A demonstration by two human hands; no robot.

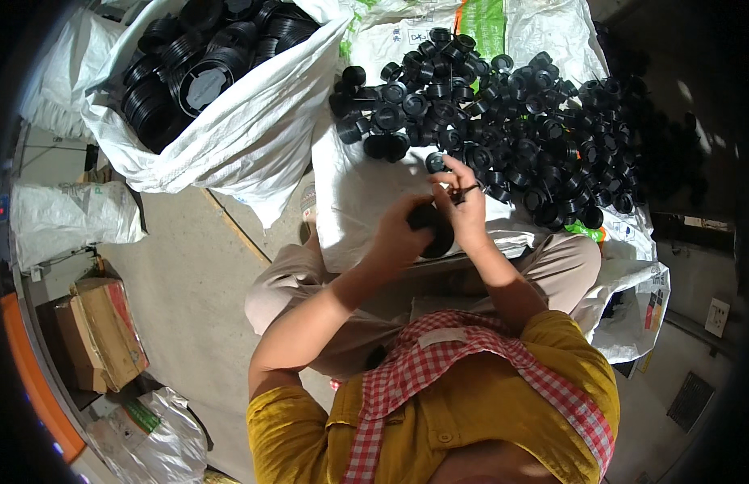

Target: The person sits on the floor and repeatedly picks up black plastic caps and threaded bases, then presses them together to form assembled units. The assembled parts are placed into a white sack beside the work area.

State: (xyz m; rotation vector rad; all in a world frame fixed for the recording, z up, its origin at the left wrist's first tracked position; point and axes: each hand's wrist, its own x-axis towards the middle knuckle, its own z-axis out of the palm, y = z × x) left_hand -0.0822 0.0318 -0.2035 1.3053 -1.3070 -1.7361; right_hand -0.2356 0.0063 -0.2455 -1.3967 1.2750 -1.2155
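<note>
My left hand (397, 235) is closed round a dark, round black plastic cap (436, 231), held above my lap. Close beside it, my right hand (465, 208) has its fingers bent together, with a small thin black piece (469, 189) showing between them. The fingertips of both hands nearly meet at the cap's upper edge; what they touch there is partly hidden. Just beyond my right hand, a single small black cap (436, 162) lies at the near edge of a large heap of black plastic caps (520, 129).
The heap rests on a white woven sheet (342, 194). At the far left stands an open white sack (253, 121) full of larger black ring-shaped parts (205, 85). A cardboard box (108, 335) and plastic bags (76, 214) line the left side; another white bag (632, 310) is near my right knee.
</note>
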